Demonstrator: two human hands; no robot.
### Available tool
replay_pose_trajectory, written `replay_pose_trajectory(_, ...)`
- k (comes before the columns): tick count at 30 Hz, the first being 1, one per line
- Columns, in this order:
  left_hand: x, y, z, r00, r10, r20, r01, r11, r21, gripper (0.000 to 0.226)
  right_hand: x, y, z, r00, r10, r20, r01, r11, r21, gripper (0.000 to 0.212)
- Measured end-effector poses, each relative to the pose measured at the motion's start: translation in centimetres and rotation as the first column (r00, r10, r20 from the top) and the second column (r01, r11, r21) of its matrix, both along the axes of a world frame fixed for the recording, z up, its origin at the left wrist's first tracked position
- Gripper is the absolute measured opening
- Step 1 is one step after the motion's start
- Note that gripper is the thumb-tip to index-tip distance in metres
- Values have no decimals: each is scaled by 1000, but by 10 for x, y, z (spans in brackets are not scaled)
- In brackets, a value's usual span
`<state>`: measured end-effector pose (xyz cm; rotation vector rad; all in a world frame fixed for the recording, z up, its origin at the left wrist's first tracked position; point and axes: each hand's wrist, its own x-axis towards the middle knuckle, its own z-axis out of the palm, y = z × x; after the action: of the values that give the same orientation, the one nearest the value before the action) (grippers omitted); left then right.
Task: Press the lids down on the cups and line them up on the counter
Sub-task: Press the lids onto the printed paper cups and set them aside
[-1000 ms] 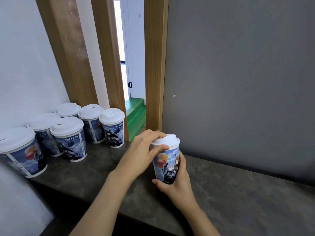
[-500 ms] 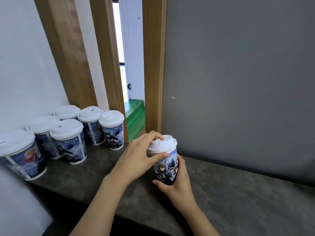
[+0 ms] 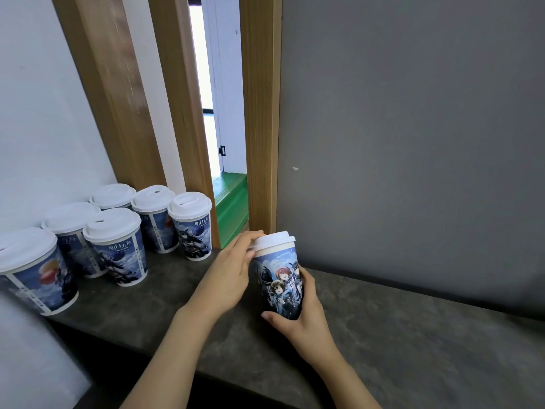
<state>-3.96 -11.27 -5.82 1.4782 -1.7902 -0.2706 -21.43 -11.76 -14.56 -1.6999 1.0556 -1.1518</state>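
Note:
A printed paper cup (image 3: 280,283) with a white lid (image 3: 275,240) is tilted over the dark counter (image 3: 398,343). My right hand (image 3: 300,323) grips the cup's lower body from the right and below. My left hand (image 3: 228,276) is at the cup's left side, its fingertips touching the lid's rim. The lid sits slightly askew, with a strip of the cup's rim showing below it. Several more lidded cups (image 3: 113,246) stand grouped at the counter's left end.
A grey wall (image 3: 413,143) rises behind the counter on the right. Wooden door posts (image 3: 259,113) frame a gap with a green step (image 3: 231,202) behind the cups. A white wall (image 3: 38,113) bounds the left side. The counter's front edge runs below my forearms.
The cup has turned in my hands, so a different part of its print faces me, and it leans more. My left hand slid from the lid's top to its left rim.

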Motion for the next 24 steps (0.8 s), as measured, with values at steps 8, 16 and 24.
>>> replay_pose_trajectory(8,-11,1,-1,998,-46,-39,42,994,-96,34,1,1,0,999,-9,-32,7,998,-56,101)
replay_pose_trajectory(16,-3,1,8,990,-140,28,139,990,19,48,0,5,2,997,60,47,-62,997,41,74)
replay_pose_trajectory(24,-8,4,14,994,-101,42,102,995,-12,20,1,2,0,997,-65,34,67,996,-64,93)
